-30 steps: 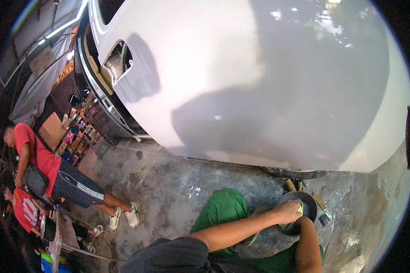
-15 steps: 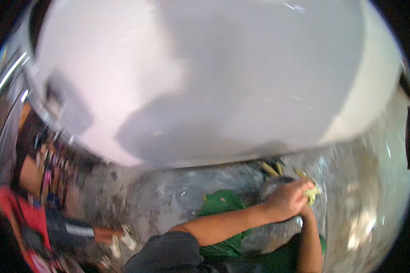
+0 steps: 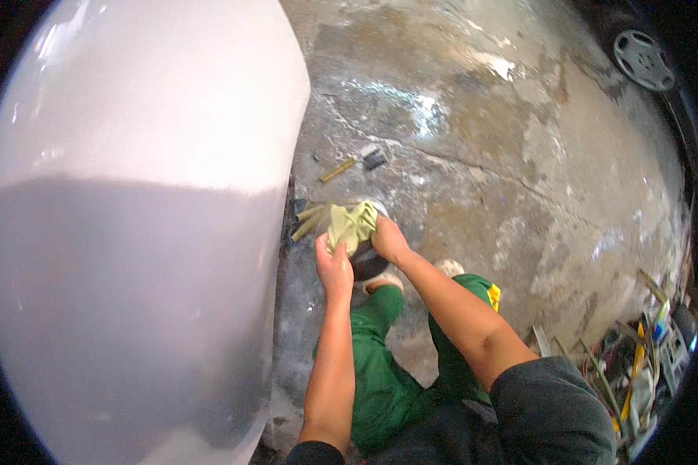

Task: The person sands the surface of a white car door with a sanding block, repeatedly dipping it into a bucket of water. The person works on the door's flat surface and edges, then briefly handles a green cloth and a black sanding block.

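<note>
Between my hands is a yellow-green cloth (image 3: 350, 225), bunched and stretched over a dark round bucket (image 3: 371, 263) that stands by my feet. My left hand (image 3: 335, 267) grips the cloth's lower left side with the fingers closed on it. Its right side is held in my right hand (image 3: 389, 239), whose fingertips are partly hidden by the folds. Several long yellowish strips (image 3: 309, 219) lie beside the cloth on the left, close to the pale panel's edge; I cannot tell exactly what they are.
A large, smooth white panel (image 3: 147, 139), like car bodywork, fills the left. A yellow-handled tool with a dark head (image 3: 340, 169) lies on the wet, stained concrete floor (image 3: 473, 201). Mixed scrap (image 3: 644, 372) is piled at lower right. A car wheel (image 3: 644, 60) shows at far right.
My view has swung right, so the panel now sits at the left and more floor shows. The cloth, tightly bunched before, is now more spread between my hands.
</note>
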`<state>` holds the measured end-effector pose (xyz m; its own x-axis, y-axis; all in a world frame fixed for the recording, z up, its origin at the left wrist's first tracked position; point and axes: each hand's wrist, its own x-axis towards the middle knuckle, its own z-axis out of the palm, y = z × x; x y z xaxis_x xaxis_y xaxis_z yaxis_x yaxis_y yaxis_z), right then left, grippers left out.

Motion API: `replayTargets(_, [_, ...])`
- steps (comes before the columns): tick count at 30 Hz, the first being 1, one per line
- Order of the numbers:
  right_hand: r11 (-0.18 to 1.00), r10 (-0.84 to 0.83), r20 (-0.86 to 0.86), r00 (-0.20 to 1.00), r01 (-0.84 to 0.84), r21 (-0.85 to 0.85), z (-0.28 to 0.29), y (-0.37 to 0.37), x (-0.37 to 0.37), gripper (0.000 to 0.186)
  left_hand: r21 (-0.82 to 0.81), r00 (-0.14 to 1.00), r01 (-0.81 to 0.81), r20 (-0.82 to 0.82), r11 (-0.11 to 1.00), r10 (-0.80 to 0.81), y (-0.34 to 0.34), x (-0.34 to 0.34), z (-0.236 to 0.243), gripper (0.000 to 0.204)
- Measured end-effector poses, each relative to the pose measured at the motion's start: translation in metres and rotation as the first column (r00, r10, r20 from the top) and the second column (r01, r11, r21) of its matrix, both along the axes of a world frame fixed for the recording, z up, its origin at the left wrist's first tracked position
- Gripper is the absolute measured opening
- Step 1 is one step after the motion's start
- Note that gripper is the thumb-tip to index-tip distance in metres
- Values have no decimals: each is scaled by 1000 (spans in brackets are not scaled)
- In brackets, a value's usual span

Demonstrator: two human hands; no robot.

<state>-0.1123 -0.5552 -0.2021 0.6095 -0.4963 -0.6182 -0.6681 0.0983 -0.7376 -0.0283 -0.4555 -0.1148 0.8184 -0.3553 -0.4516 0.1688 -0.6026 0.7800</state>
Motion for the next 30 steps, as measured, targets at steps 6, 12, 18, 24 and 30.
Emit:
replayTargets(6, [992, -40, 148, 988, 57, -115, 67, 13, 16, 53, 183, 859, -41, -496, 982, 128, 11, 13, 27, 74])
replayTargets(12, [985, 113, 18, 993, -110, -135, 211, 47, 27, 46, 70, 434, -151, -892, 986, 130, 56, 10, 161, 90])
replayTargets(18, [960, 279, -7, 960, -279, -12, 349, 12, 28, 49, 70, 167, -418, -974, 906, 152, 38, 13, 250, 89])
replayTargets(24, [647, 759, 378, 530, -681, -343, 407, -18, 35, 49, 43, 253, -579, -940, 814, 230, 19, 45, 292, 72])
replayTargets(30, [272, 850, 523, 64, -903, -331, 468, -73, 39, 40, -38, 294, -787, -901, 616, 319, 4, -1, 362, 68])
